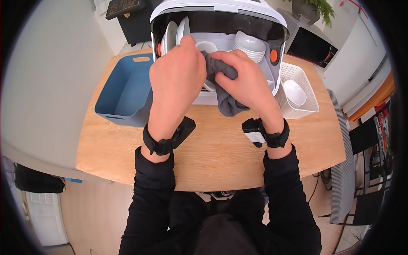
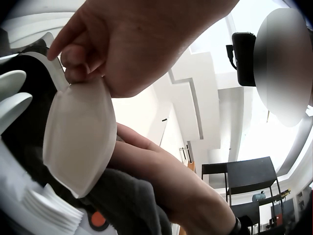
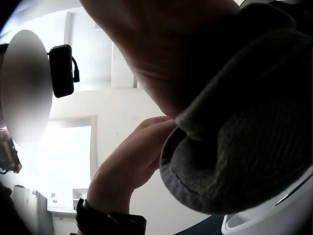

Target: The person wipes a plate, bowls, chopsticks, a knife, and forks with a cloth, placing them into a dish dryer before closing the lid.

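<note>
My left hand (image 1: 178, 70) grips a white bowl (image 2: 80, 137) by its edge; the left wrist view shows it tilted up, while the hands mostly hide it in the head view. A grey cloth (image 1: 225, 70) is bunched in my right hand (image 1: 248, 78), pinched between thumb and fingers, with its loose end hanging below. In the left wrist view the cloth lies right against the bowl's lower edge. Both hands are close together at the front of a white dish cabinet (image 1: 216, 7). Inside it, white plates (image 1: 171, 35) stand upright at the left and stacked bowls (image 1: 250, 46) sit at the right.
A blue bin (image 1: 123, 112) stands left of the cabinet on the wooden table (image 1: 212, 148). To the right is a white perforated basket (image 1: 308, 95) with white bowls (image 1: 294, 93) in it. A microwave (image 1: 312, 46) and a potted plant (image 1: 306, 10) are behind.
</note>
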`<state>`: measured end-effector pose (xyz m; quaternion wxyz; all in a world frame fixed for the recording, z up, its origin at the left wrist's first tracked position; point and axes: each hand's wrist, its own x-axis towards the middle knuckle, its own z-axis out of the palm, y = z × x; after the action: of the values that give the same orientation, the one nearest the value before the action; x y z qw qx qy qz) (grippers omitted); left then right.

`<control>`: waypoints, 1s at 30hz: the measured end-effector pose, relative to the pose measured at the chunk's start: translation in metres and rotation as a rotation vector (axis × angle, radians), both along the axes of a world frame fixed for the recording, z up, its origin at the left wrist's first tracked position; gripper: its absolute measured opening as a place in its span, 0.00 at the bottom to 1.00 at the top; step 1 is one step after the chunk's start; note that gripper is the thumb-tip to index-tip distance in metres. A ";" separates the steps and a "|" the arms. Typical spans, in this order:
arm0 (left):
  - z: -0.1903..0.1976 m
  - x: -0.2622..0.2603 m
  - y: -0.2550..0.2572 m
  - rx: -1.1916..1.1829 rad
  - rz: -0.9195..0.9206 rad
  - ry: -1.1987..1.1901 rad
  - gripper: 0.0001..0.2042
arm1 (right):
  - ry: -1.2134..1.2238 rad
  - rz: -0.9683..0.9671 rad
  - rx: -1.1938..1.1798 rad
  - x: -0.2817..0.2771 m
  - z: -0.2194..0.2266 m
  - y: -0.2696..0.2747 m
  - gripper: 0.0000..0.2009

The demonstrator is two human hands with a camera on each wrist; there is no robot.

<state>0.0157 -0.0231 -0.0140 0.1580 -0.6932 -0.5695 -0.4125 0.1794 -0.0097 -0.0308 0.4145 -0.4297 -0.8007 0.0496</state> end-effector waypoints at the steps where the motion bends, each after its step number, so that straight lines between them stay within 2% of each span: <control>1: 0.000 -0.001 0.000 -0.014 0.002 -0.007 0.08 | -0.034 0.042 -0.039 0.002 0.000 -0.001 0.18; 4: 0.004 -0.005 -0.002 -0.064 0.006 0.002 0.09 | -0.133 0.116 -0.140 0.007 0.007 -0.009 0.17; 7: 0.004 0.000 -0.005 -0.120 -0.002 0.070 0.09 | -0.240 0.063 -0.059 0.013 0.015 -0.016 0.18; 10: -0.006 0.007 -0.004 -0.035 -0.076 0.202 0.08 | -0.142 0.046 0.244 0.015 0.009 -0.007 0.18; 13: -0.008 0.015 -0.009 -0.055 -0.061 0.293 0.06 | -0.175 0.036 0.394 0.020 0.004 0.001 0.18; 16: -0.008 0.012 -0.015 -0.171 -0.090 0.387 0.05 | -0.281 -0.030 0.265 0.022 0.001 -0.006 0.18; 19: -0.012 0.006 -0.014 -0.230 -0.155 0.398 0.05 | -0.399 -0.031 0.018 0.023 0.004 -0.019 0.17; 22: -0.008 0.004 -0.017 -0.224 -0.123 0.365 0.06 | -0.467 -0.001 -0.130 0.028 0.006 -0.025 0.16; 25: -0.002 0.002 -0.018 -0.258 -0.059 0.324 0.07 | -0.426 0.112 -0.256 0.025 0.016 -0.032 0.12; 28: -0.006 0.001 -0.017 -0.204 -0.080 0.301 0.07 | -0.421 0.169 -0.276 0.020 0.015 -0.031 0.14; 30: -0.006 0.003 -0.019 -0.208 -0.061 0.292 0.07 | -0.332 0.178 -0.212 0.022 0.011 -0.027 0.14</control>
<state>0.0185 -0.0419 -0.0203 0.1538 -0.7752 -0.5589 -0.2510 0.2015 -0.0366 -0.0195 0.2232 -0.4006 -0.8832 0.0984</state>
